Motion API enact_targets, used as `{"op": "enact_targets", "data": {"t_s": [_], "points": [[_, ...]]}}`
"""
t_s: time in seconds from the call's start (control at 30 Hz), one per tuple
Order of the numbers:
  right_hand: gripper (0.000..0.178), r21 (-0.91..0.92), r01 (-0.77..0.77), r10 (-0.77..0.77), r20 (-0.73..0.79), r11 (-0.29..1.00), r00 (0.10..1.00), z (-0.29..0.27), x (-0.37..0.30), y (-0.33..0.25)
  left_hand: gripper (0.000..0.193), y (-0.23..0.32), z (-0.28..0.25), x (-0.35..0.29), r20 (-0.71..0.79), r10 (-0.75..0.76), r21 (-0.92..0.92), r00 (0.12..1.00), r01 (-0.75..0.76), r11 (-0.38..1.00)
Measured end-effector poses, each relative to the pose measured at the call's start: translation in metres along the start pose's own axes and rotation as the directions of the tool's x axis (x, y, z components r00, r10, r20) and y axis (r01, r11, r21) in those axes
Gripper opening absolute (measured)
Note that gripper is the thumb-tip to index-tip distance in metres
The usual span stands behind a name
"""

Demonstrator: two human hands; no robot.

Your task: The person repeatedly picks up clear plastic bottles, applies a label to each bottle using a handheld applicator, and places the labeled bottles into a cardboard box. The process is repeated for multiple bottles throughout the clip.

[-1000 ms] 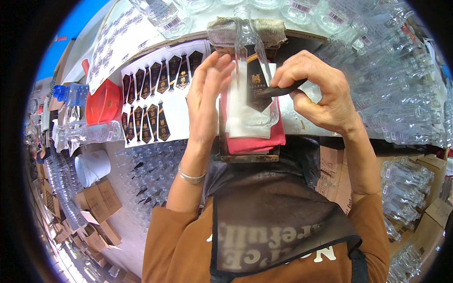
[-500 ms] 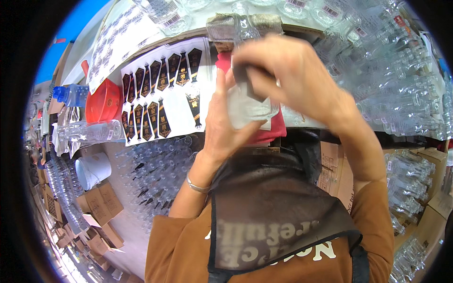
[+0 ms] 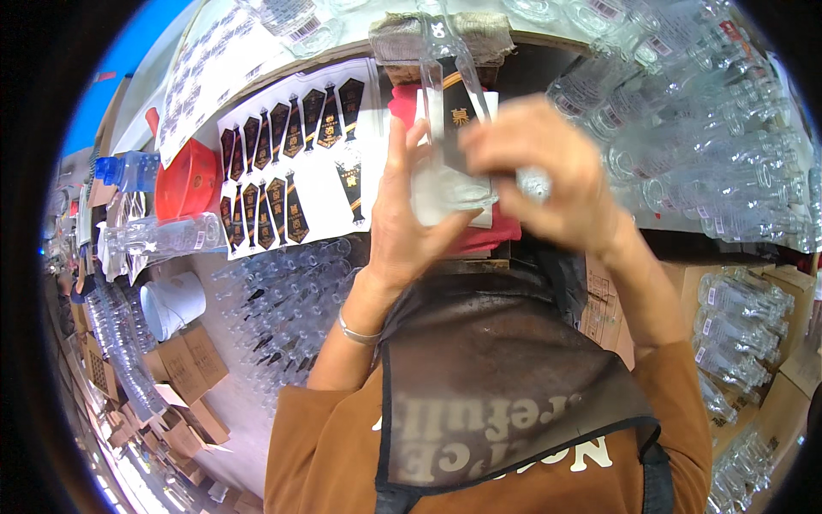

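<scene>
A clear glass bottle [image 3: 445, 176] lies on its back in front of me, its neck pointing away and resting on a cloth-wrapped block [image 3: 394, 41]. A black tie-shaped sticker [image 3: 458, 101] with gold marks lies along its upper face. My left hand [image 3: 401, 210] holds the bottle's base end from the left, thumb near the bottom edge and fingers along the side. Over the sticker's right side is my right hand [image 3: 548, 167], smeared by motion with its fingers bent, so its grip is unclear. Under the bottle are a white sheet and a red cloth [image 3: 505, 224].
A white sheet of black tie-shaped stickers [image 3: 325, 193] lies to the left, beside a red plastic basin [image 3: 187, 180] and another bottle lying down [image 3: 167, 236]. Many glass bottles [image 3: 685, 163] crowd the right. More bottles [image 3: 291, 300] stand below left, near cardboard boxes [image 3: 188, 364].
My right hand has moved right and towards me from over the bottle, uncovering the black sticker on the glass. My left hand stays at the bottle's base.
</scene>
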State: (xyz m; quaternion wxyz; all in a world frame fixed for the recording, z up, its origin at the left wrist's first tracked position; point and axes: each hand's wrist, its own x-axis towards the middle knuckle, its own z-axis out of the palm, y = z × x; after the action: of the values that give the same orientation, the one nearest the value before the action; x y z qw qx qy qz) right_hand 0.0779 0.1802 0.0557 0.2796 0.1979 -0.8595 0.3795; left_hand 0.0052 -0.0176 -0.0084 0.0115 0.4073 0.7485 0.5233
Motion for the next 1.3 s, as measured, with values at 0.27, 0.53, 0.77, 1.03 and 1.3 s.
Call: {"op": "enact_targets", "data": {"t_s": [0.27,0.53,0.77,1.03,1.3], "points": [[0.028,0.19,-0.211,0.233,-0.101,0.959,0.967,-0.008,-0.033,0.004,0.101,0.006,-0.001,-0.001,0.029,0.0,0.075,1.0,-0.002,0.997],[0.029,0.055,-0.274,0.279,-0.125,0.96,0.952,-0.016,0.016,0.032,0.104,0.008,-0.001,-0.003,0.031,-0.051,0.01,0.998,0.051,0.999],[0.03,0.02,-0.231,0.232,-0.104,0.973,0.967,-0.019,0.065,0.054,0.101,0.008,-0.014,0.009,0.024,-0.135,-0.165,0.991,0.137,0.977],[0.03,0.342,-0.397,0.497,-0.289,0.852,0.818,-0.022,0.048,0.043,0.067,-0.008,-0.013,0.107,0.117,-0.62,-0.307,0.776,0.622,0.72],[0.031,0.535,-0.482,0.675,-0.251,0.694,0.694,-0.021,-0.001,0.037,0.063,-0.024,-0.003,0.118,0.116,-0.533,-0.078,0.838,0.542,0.837]]}}
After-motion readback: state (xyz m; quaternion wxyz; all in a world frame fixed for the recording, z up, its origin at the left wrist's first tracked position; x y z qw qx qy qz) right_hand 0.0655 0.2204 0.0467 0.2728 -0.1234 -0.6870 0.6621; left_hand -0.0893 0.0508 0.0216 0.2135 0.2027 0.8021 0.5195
